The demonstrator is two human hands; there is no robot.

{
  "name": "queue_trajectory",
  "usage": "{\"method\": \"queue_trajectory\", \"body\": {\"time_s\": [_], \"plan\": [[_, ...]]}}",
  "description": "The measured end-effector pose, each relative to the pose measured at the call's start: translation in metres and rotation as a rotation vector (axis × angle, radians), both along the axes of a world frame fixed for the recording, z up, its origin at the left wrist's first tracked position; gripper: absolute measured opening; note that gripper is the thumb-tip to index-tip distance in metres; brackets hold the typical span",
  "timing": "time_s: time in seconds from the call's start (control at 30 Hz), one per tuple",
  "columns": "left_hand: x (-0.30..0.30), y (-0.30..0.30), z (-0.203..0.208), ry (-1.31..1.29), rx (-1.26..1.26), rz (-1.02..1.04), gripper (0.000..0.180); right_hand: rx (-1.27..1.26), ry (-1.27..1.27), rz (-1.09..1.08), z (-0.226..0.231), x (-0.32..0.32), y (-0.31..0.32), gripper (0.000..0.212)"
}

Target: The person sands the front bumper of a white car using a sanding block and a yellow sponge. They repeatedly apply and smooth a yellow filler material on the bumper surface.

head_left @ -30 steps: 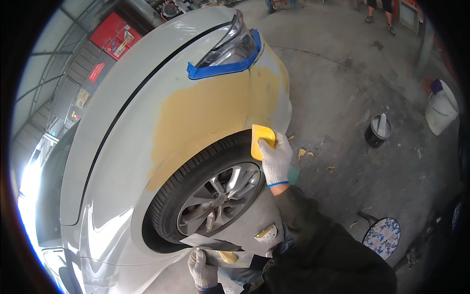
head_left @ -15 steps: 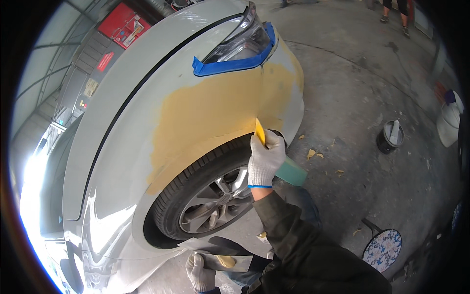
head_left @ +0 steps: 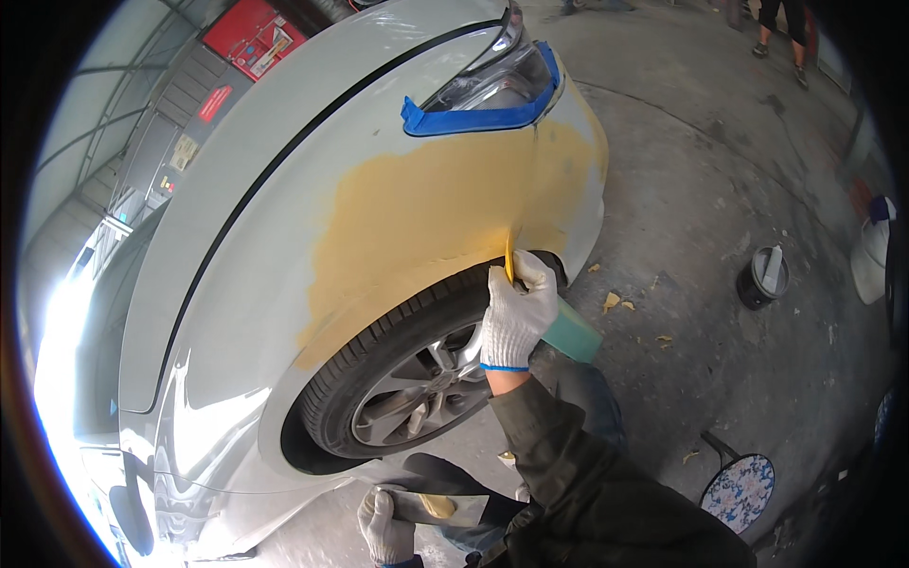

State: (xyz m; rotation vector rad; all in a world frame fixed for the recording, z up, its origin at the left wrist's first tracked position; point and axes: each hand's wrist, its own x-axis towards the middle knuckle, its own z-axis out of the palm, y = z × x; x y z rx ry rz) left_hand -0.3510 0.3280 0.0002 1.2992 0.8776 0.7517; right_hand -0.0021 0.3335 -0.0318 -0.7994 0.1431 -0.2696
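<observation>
You're gripping the yellow spreader (head_left: 510, 257) in your gloved right hand (head_left: 517, 310), fingers closed round its lower end, and you're holding it edge-on at the rim of the wheel arch, right where the yellow filler patch (head_left: 426, 222) meets the tyre (head_left: 398, 364). The spreader's long axis is running near upright, its free edge pointing up into the filler, with the patch spreading up and to the left of your hand across the white fender (head_left: 284, 237). Your right hand is by far the nearer one to the patch.

Your left hand (head_left: 383, 525) is hanging low, near the bottom edge of the view, closed round a flat mixing board (head_left: 431, 508) with a dab of yellow filler on it; it's lying roughly level, well apart from the fender work. Blue masking tape (head_left: 473, 118) is running along the headlight above the patch. Off to your right on the concrete floor (head_left: 720, 189), a dark tin (head_left: 762, 277) is sitting with a stick in it, and a speckled round board (head_left: 737, 492) is lying nearer your knee.
</observation>
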Motion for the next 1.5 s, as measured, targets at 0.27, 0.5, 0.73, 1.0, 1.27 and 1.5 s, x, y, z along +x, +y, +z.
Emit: {"method": "queue_trajectory", "body": {"time_s": [0.27, 0.5, 0.73, 1.0, 1.27, 1.5], "plan": [[0.003, 0.002, -0.004, -0.022, -0.009, 0.046, 0.036, -0.006, -0.023, -0.052, 0.009, -0.008, 0.006, 0.027], [-0.004, 0.011, -0.009, -0.040, -0.016, 0.009, 0.035, -0.037, -0.074, 0.036, 0.011, -0.017, -0.012, 0.025], [0.005, 0.009, 0.001, 0.025, 0.008, 0.029, 0.036, -0.130, -0.033, 0.096, 0.006, 0.011, -0.018, 0.020], [0.006, 0.008, 0.003, 0.008, 0.014, 0.016, 0.034, -0.087, 0.075, 0.030, -0.008, 0.012, -0.020, 0.017], [0.000, 0.014, 0.001, 0.010, 0.011, -0.012, 0.034, -0.102, 0.002, 0.008, 0.005, 0.002, -0.005, 0.022], [0.004, 0.012, 0.005, -0.001, -0.033, -0.001, 0.032, -0.076, -0.100, 0.044, 0.023, -0.025, 0.003, 0.026]]}}
